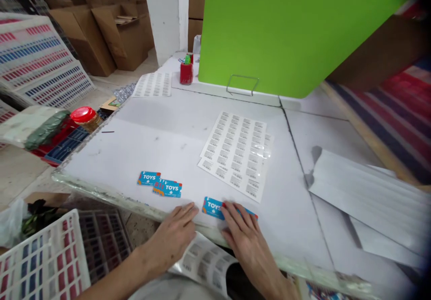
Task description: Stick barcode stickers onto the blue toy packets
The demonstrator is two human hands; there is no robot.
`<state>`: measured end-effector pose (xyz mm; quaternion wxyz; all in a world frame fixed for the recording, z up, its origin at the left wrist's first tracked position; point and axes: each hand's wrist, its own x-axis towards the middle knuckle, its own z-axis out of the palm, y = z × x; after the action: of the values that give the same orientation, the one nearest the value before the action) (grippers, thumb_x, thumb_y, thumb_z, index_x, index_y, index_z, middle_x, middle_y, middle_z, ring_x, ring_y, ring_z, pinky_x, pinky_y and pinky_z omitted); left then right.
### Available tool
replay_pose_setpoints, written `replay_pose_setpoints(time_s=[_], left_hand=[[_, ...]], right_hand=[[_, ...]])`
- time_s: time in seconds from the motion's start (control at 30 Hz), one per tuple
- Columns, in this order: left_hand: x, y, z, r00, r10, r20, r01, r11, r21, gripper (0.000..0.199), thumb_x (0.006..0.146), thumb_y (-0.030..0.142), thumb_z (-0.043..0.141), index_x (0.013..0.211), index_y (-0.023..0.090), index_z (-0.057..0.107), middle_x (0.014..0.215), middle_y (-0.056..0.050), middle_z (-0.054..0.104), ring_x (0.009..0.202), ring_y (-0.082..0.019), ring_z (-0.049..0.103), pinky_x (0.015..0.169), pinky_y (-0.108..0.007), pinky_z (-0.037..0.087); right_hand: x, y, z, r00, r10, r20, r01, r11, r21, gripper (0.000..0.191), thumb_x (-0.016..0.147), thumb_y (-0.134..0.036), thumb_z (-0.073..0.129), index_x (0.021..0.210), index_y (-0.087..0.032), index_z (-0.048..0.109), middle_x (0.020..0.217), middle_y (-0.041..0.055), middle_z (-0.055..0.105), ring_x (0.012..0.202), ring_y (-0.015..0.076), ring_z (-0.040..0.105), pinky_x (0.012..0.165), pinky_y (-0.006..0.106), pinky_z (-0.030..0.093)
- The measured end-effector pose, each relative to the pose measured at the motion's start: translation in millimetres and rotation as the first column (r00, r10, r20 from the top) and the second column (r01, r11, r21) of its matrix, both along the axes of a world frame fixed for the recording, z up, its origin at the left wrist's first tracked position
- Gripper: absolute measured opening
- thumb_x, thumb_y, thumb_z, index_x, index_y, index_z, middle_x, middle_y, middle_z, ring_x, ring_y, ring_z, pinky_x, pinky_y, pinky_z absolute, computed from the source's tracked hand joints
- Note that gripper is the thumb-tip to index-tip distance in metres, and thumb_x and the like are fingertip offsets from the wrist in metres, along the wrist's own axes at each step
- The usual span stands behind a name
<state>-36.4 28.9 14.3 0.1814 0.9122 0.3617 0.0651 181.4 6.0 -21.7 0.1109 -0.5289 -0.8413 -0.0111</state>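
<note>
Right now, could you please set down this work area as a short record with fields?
Surface: white table
Right hand: spread over at least one blue TOYS card, partly hiding it
Left hand: at the table's near edge, beside a curled label sheet; grip unclear
Other cards: overlapping group, blue, also marked TOYS, beyond the left hand
Label sheets: overlapping, beyond the right hand
Far side: red cup left of a large green panel
Right side: white packets
</note>
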Motion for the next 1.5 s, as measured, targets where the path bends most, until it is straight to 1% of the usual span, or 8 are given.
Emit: replay_pose_setpoints(time_s=[0.37,0.6,0.77,0.9,1.1,1.3,1.4,1.5], left_hand=[[11.8,6.9,-2.7,0.985,-0.15,-0.088,0.149,0.989,-0.017,0.016,0.087,0.014,0.046,0.093,0.011,0.061,0.133,-0.012,0.044,0.128,-0.027,0.031,0.101,-0.045,0.033],[2.1,1.6,5.4,0.986,-0.146,-0.08,0.147,0.989,0.003,0.016,0.086,0.013,0.047,0.094,0.01,0.06,0.133,-0.015,0.043,0.127,-0.028,0.031,0.1,-0.047,0.034],[6.2,3.3,11.5,0.99,-0.116,-0.078,0.114,0.993,-0.022,0.016,0.087,0.015,0.046,0.09,0.01,0.061,0.125,-0.014,0.052,0.122,-0.028,0.04,0.097,-0.046,0.038],[-1.9,-2.7,6.5,0.997,-0.062,-0.04,0.059,0.997,-0.058,0.015,0.086,0.015,0.046,0.085,0.011,0.061,0.123,-0.014,0.053,0.12,-0.03,0.042,0.095,-0.048,0.04],[-10.1,-11.0,5.0,1.0,0.009,0.029,-0.007,0.998,-0.06,0.013,0.087,0.015,0.047,0.085,0.013,0.06,0.12,-0.013,0.055,0.121,-0.027,0.042,0.097,-0.046,0.039],[-12.1,-13.4,2.5,0.999,0.026,0.037,-0.024,0.999,-0.037,0.012,0.087,0.015,0.047,0.085,0.012,0.059,0.119,-0.013,0.056,0.119,-0.027,0.044,0.096,-0.046,0.04],[-12.2,-13.0,3.7,0.999,0.024,0.027,-0.022,0.998,-0.054,0.013,0.087,0.014,0.047,0.084,0.012,0.06,0.12,-0.014,0.055,0.118,-0.028,0.045,0.095,-0.047,0.041],[-11.8,-12.3,5.6,0.999,0.021,0.027,-0.02,0.998,-0.055,0.013,0.087,0.014,0.047,0.085,0.012,0.06,0.119,-0.013,0.056,0.118,-0.028,0.045,0.096,-0.046,0.04]], right_hand=[[5.8,-14.0,-0.9,0.999,-0.015,-0.05,0.012,0.997,-0.078,0.058,0.093,-0.027,0.03,0.142,-0.012,0.004,0.131,0.0134,0.046,0.125,0.029,0.035,0.091,0.049,0.039],[3.8,-6.5,4.0,0.982,-0.094,-0.167,0.074,0.99,-0.121,0.05,0.09,-0.028,0.038,0.136,-0.012,0.025,0.125,0.0128,0.05,0.119,0.0282,0.038,0.093,0.046,0.038],[-10.7,25.6,19.7,0.964,-0.178,-0.199,0.132,0.966,-0.221,0.021,0.081,-0.018,0.054,0.102,-0.017,0.053,0.102,0.0099,0.056,0.094,0.025,0.051,0.078,0.04,0.045],[-19.2,35.0,22.7,0.96,-0.179,-0.215,0.121,0.959,-0.257,0.011,0.078,-0.015,0.055,0.088,-0.019,0.052,0.085,0.0054,0.058,0.079,0.0233,0.055,0.068,0.038,0.047],[-36.1,39.4,18.7,0.934,-0.159,-0.32,0.058,0.952,-0.302,0.028,0.082,-0.013,0.047,0.109,-0.019,0.047,0.1,0.006,0.057,0.078,0.0178,0.06,0.066,0.03,0.049],[-43.5,51.1,25.9,0.882,-0.227,-0.413,0.075,0.933,-0.352,0.007,0.08,-0.014,0.05,0.08,-0.019,0.055,0.073,-0.001,0.059,0.061,0.0121,0.058,0.059,0.022,0.047],[-40.4,54.8,30.5,0.871,-0.238,-0.43,0.064,0.923,-0.38,0.015,0.082,-0.018,0.049,0.069,-0.02,0.055,0.056,-0.0043,0.056,0.052,0.011,0.055,0.052,0.02,0.045],[-33.5,55.2,32.2,0.878,-0.226,-0.421,0.058,0.925,-0.375,0.017,0.084,-0.02,0.046,0.075,-0.02,0.06,0.064,-0.0025,0.062,0.056,0.0119,0.058,0.056,0.022,0.047]])
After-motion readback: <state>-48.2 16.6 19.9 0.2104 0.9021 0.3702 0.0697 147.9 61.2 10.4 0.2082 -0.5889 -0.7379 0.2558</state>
